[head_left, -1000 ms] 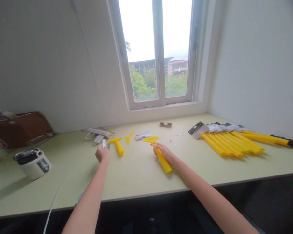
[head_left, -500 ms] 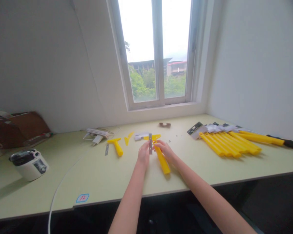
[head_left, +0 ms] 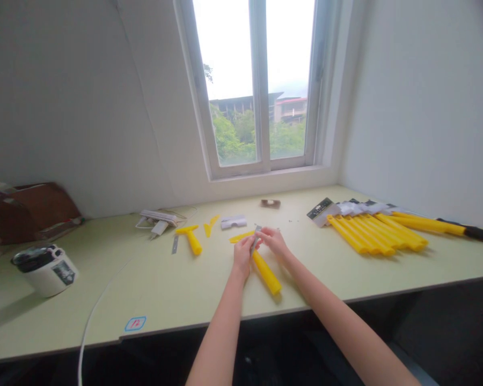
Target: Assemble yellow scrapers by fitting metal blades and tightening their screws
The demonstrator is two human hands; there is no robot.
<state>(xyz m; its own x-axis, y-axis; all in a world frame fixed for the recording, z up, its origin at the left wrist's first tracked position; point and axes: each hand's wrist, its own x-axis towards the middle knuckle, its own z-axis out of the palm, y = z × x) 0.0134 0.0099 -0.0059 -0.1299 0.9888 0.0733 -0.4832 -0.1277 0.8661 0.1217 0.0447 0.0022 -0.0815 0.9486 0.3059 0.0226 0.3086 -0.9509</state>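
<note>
Between my hands is a flat metal scraper blade (head_left: 256, 236), tilted, its lower part hidden by fingers. My left hand (head_left: 242, 257) is closed on its lower end. My right hand (head_left: 274, 242) has its fingers closed at the blade's upper end. Just below them a yellow scraper handle (head_left: 268, 274) lies on the table, its head partly covered by my hands. To the left lie another yellow scraper handle (head_left: 194, 241), a loose metal blade (head_left: 174, 244) and a small yellow piece (head_left: 207, 230).
A row of yellow handles (head_left: 360, 236) with packaging lies at the right, beside a longer black-ended one. Farther back are a white piece (head_left: 233, 222) and a brown piece (head_left: 270, 203). A power strip (head_left: 159, 218), a white cable and a lidded mug (head_left: 46, 273) are at the left.
The blade has tipped from upright to slanted. My right hand has moved from the yellow handle up to the blade, and the handle's head has shifted lower behind my hands.
</note>
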